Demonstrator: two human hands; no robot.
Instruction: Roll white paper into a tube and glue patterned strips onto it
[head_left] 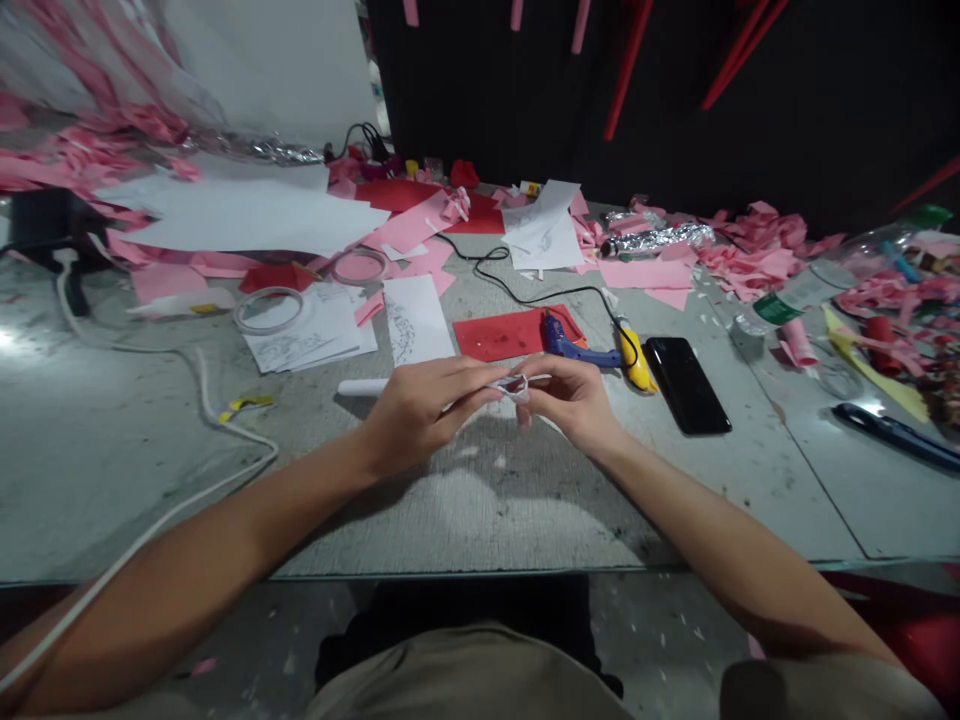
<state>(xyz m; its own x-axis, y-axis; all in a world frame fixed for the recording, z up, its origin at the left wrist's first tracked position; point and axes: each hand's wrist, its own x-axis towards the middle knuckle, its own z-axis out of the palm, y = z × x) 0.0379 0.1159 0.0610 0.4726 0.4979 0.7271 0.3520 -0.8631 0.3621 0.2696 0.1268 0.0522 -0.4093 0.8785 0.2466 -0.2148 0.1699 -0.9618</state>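
Above the table (480, 530), back from the middle of its near edge, holds the white paper piece (514, 388) between both hands. Pinches it with the left hand (424, 405), thumb and fingers nearly closed; grips its looped, open end with the right hand (574, 400), fingertips curled close around it. Has a white stick (360, 387) poking out past the left hand; cannot tell whether joined to the paper piece. To the right, has a black phone (688, 385) lying flat, then a yellow tool (636, 358) just beside a blue glue gun (581, 347). Beyond the hands, has a red sheet (495, 335) and a printed white sheet (418, 322); farther left, a tape roll (268, 311). Toward the far edge, has pink scraps (765, 245) strewn.
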